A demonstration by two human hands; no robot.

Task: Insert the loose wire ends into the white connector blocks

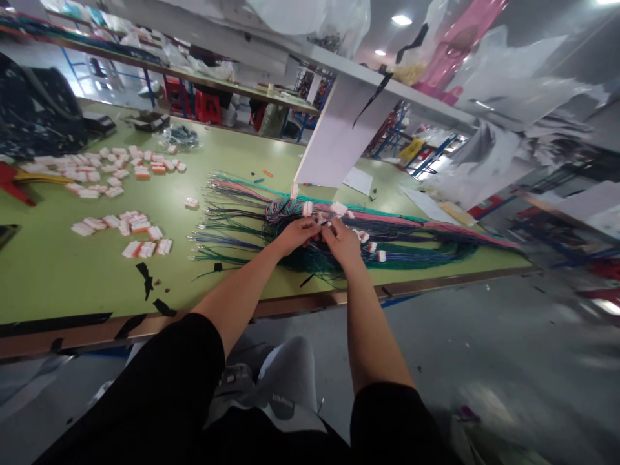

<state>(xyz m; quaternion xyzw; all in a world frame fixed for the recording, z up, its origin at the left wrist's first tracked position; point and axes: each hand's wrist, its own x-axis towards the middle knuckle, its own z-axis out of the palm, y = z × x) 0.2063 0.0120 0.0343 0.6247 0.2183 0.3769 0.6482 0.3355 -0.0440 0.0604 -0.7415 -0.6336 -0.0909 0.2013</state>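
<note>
Long bundles of green, pink, black and blue wires [411,258] lie across the green table, their metal-tipped ends fanned out on the left. Over the middle of these bundles, my left hand [299,234] and my right hand [341,240] almost meet, fingers bent and pinched together. Something small between the fingertips, perhaps a connector with thin wires, is too small to make out. White connectors with orange parts [372,247] hang on wires just right of my right hand. Another white connector [307,208] sits above my left hand.
Loose white and orange connectors [140,227] lie in groups on the left of the green table [232,145]. Red-handled pliers [17,184] are at the far left. A white upright panel [339,129] supports a shelf with plastic bags behind the wires. Black tape scraps [144,279] lie near the front edge.
</note>
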